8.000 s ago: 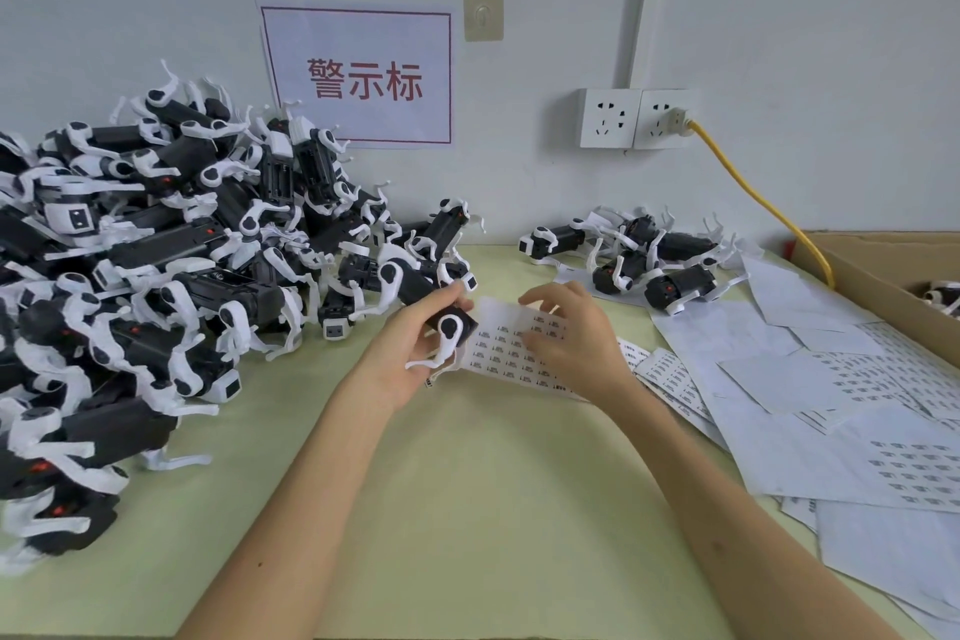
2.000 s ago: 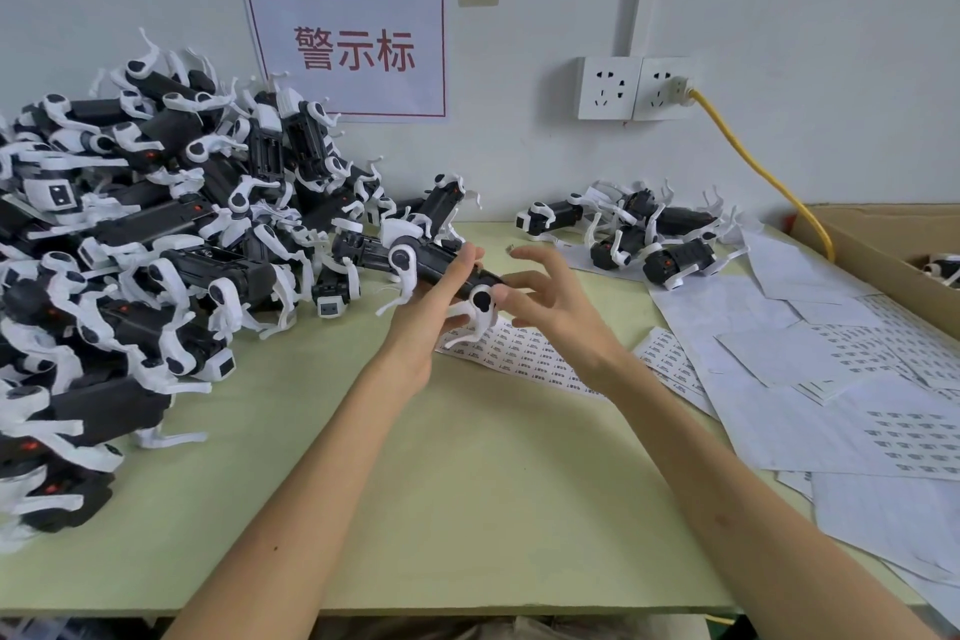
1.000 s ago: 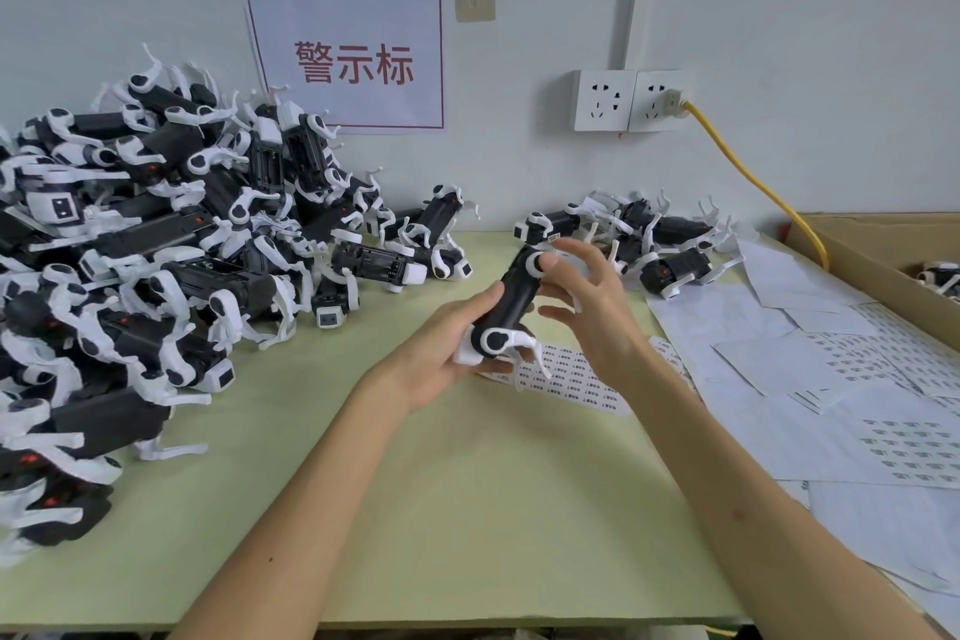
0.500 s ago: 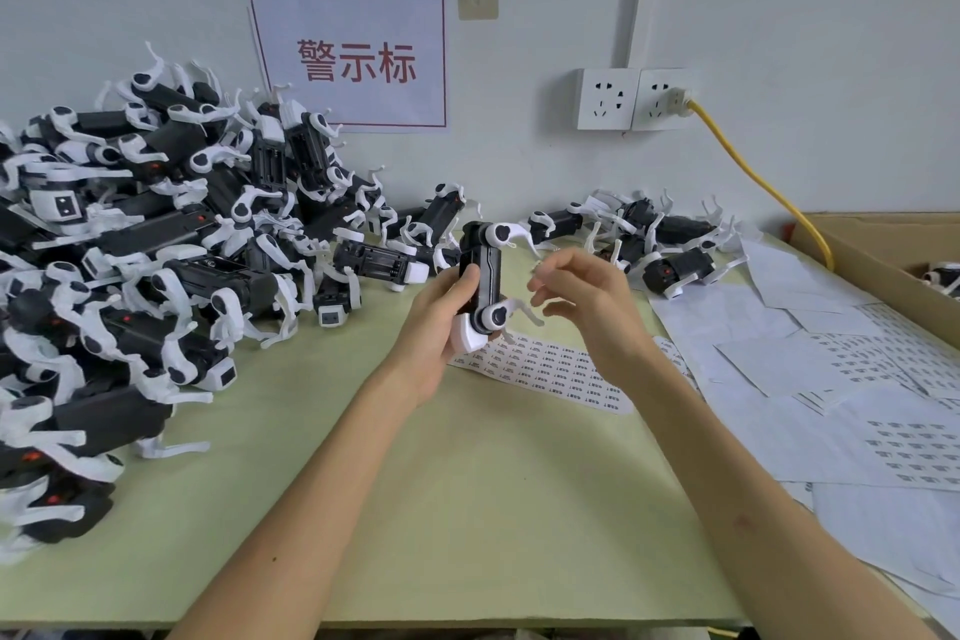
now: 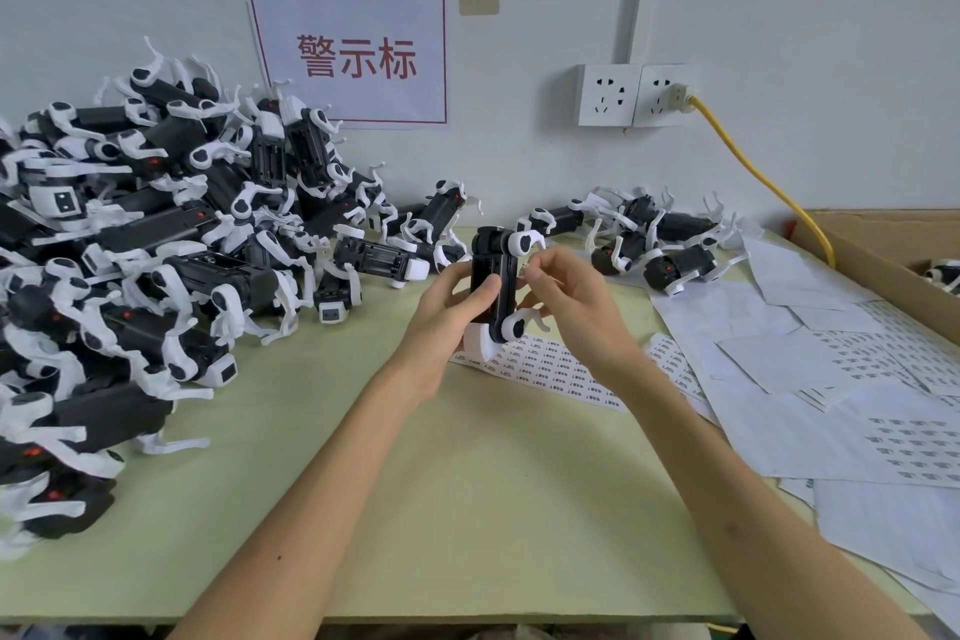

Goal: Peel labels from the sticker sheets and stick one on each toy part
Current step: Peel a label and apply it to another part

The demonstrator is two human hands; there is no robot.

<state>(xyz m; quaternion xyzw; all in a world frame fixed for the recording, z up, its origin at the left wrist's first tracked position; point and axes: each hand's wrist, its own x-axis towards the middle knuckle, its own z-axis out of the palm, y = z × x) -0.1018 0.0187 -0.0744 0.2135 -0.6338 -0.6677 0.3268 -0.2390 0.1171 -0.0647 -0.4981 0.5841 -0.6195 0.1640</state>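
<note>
Toy part (image 5: 493,286) stands upright at twelve o'clock over the table (image 5: 467,509), my left hand (image 5: 447,312) wrapped round its black body, while my right hand (image 5: 571,307) pinches one small label (image 5: 522,270) between thumb and forefinger against its right flank. The white legs crowd that side, so the label may land crooked or cling to my fingertip. I count one part in hand, one sticker sheet (image 5: 550,372) beneath it, several overlapping sheets (image 5: 831,379) at three o'clock, roughly five parts (image 5: 654,234) at one o'clock, and an uncountable pile (image 5: 156,250) at nine.
</note>
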